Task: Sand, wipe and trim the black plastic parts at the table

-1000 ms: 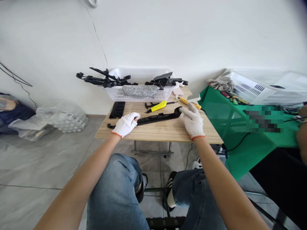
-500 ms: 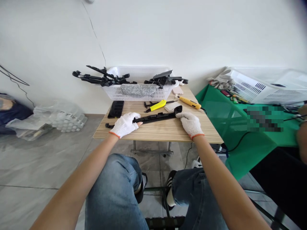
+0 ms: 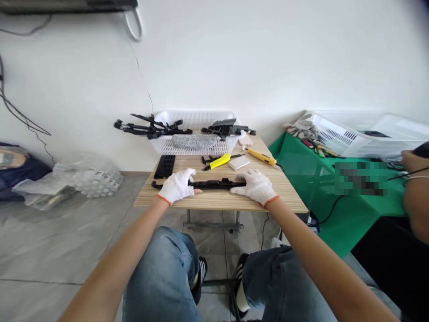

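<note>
A long, narrow black plastic part (image 3: 214, 184) lies across the front of the wood-striped table (image 3: 214, 202). My left hand (image 3: 177, 185), in a white knit glove with an orange cuff, grips it left of its middle; a bare fingertip shows at the glove's end. The part's hooked left tip sticks out past that hand. My right hand (image 3: 255, 186), gloved the same way, is closed over the right end and hides it. Just behind lie a yellow utility knife (image 3: 217, 162), a black caliper (image 3: 208, 159) and a white block-like item (image 3: 239, 163).
A white basket (image 3: 197, 117) holding several black parts stands at the table's back. A black phone (image 3: 165, 166) and a yellow corded tool (image 3: 261, 156) flank the work area. On the right, another person's arm (image 3: 415, 201) is beside a green-covered table (image 3: 301, 165).
My right hand has moved from beside the part's raised right end to over it, covering it. The part now lies flatter and more level. My left hand keeps its grip. The camera view has tilted upward.
</note>
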### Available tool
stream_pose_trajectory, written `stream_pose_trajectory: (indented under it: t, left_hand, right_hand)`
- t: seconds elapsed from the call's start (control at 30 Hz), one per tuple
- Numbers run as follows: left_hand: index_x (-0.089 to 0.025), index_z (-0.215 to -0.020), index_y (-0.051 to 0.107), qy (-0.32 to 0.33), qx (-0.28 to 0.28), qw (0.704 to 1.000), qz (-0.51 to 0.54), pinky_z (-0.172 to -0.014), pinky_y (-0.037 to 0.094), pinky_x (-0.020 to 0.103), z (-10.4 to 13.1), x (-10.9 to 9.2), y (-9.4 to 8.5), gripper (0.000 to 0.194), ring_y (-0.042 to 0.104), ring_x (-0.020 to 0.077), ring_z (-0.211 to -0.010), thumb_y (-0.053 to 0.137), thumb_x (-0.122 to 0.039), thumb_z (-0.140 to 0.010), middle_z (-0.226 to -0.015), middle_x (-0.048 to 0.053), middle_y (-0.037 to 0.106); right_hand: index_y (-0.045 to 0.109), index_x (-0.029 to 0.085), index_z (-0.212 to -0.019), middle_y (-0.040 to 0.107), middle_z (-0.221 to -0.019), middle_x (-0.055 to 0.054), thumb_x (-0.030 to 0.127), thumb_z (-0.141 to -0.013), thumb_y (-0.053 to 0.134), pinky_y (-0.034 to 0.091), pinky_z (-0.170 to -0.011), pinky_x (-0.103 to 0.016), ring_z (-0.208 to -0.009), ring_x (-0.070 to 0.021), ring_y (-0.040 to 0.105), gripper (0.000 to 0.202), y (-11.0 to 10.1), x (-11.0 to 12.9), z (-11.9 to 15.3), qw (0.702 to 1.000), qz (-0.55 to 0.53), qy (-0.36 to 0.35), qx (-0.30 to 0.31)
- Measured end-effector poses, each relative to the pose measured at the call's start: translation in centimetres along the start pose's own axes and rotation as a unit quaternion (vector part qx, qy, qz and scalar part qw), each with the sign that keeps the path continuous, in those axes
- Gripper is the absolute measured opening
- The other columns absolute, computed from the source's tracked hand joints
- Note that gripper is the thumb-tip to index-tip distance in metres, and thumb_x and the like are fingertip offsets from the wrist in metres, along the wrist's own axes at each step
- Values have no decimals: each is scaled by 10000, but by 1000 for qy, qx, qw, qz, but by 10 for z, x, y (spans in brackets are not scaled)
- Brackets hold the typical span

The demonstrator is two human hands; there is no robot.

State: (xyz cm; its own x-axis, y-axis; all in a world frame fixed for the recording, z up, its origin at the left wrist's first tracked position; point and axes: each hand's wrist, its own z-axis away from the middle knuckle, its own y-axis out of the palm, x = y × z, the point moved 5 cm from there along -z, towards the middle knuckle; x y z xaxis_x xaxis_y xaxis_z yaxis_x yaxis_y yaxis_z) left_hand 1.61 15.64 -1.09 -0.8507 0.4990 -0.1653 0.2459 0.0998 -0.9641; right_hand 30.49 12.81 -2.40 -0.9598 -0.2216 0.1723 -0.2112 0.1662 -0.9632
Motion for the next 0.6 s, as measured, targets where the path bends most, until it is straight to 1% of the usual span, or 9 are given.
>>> stream_pose_trajectory:
  t: [0.07,0.13,0.2,0.23,0.3,0.37,0.4,0.5,0.6]
  left_hand:
    - [-247,-1211,553,-3,-7,1000,-7,-792,511,333,4,-2,-2,573,722,257,-956,685,-627,-803,-1019,48,767]
    - [-248,-1222,555,-11,-27,999,-20,-761,510,327,7,-3,-4,571,728,264,-940,670,-632,-816,-1001,53,773]
    - [-246,-1227,560,-10,-46,998,-40,-730,506,320,9,-4,-4,540,730,265,-923,628,-627,-851,-1015,66,771]
    - [-243,-1215,569,-11,-53,997,-51,-720,504,319,10,-4,-4,493,729,262,-911,589,-607,-884,-1025,75,768]
    - [-226,-1172,595,-12,-63,995,-73,-714,503,327,11,-4,-5,398,723,260,-891,499,-544,-952,-1024,99,757]
    - [-204,-1129,615,-13,-70,994,-83,-734,507,342,13,-2,-7,365,713,265,-890,439,-491,-988,-994,121,746]
    - [-196,-1113,621,-9,-71,994,-81,-752,510,348,14,-1,-7,362,708,267,-899,427,-477,-995,-983,128,740]
    - [-185,-1108,628,10,-69,996,-51,-814,510,355,15,0,-8,356,695,273,-947,455,-472,-989,-1002,138,732]
    - [-181,-1136,626,9,-48,998,-27,-816,505,352,15,-1,-6,374,689,282,-964,507,-492,-965,-1031,141,729]
  right_hand:
    - [738,227,-1109,711,-1072,-101,712,-781,668,485,-868,-380,-1059,-292,615,590,-3,1,0,999,26,-19,21]
    - [738,208,-1062,723,-1044,-107,658,-842,629,480,-836,-355,-1013,-280,646,512,-4,0,3,998,33,-44,29]
    - [749,214,-976,744,-994,-95,599,-885,592,477,-817,-333,-970,-267,672,426,-5,-8,8,999,-8,-38,23]
    - [755,222,-926,754,-959,-86,581,-900,568,479,-803,-325,-945,-262,684,406,-4,-16,11,999,-46,-16,18]
    - [764,228,-851,768,-901,-70,572,-911,516,489,-770,-315,-899,-261,701,428,-5,-40,18,988,-136,66,-3]
    - [773,215,-845,773,-883,-61,571,-911,471,500,-756,-308,-894,-265,707,471,-8,-65,26,965,-203,161,-46]
    - [777,202,-861,773,-886,-61,571,-907,459,504,-750,-302,-894,-265,706,489,-10,-77,30,953,-215,202,-67]
    - [776,171,-951,768,-912,-69,566,-911,435,503,-720,-280,-876,-245,699,523,-17,-98,39,939,-190,272,-95]
    - [764,178,-1022,761,-951,-84,562,-924,426,496,-718,-285,-880,-239,692,521,-22,-106,36,942,-140,295,-78]
